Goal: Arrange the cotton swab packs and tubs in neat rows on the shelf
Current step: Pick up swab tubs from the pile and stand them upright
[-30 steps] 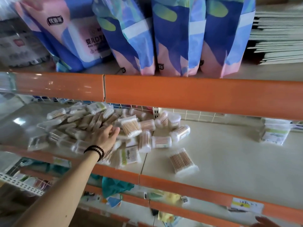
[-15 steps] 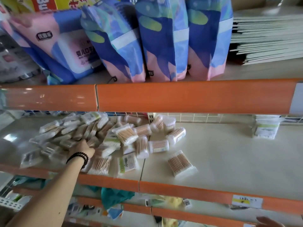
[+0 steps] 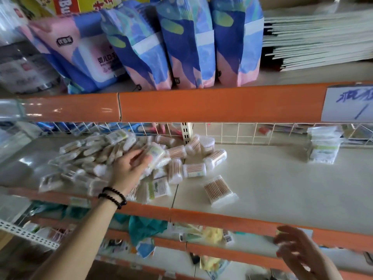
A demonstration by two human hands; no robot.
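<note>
The left hand (image 3: 131, 168) reaches over the orange front edge of the middle shelf (image 3: 282, 188) into a loose heap of cotton swab packs (image 3: 84, 158). Its fingers curl around one swab pack with a pale green label (image 3: 156, 153), and the thumb lies on the near side of this pack. The pack is blurred, so it cannot be told if it is lifted from the heap or lies on it. A black bead bracelet (image 3: 114, 197) goes around the left wrist.

The heap covers the left part of the shelf, and the flat packs lie in many directions, some on top of others. Just right of the hand, several round swab tubs (image 3: 193, 170) lie on their sides near the white back upright. One rectangular clear box of swabs (image 3: 219, 189) lies alone near the front edge, apart from the heap. Far to the right, a small stack of flat packs (image 3: 324, 146) stands against the wire grid at the back.

The right hand (image 3: 296, 251) is low, in front of the shelf below, with the fingers spread and relaxed. It holds nothing.

On the upper shelf, blue and pink wet wipe packs (image 3: 185, 43) stand in a row, and a pile of thin booklets (image 3: 316, 39) lies to their right. A handwritten price label (image 3: 347, 104) sits on the orange rail.
</note>
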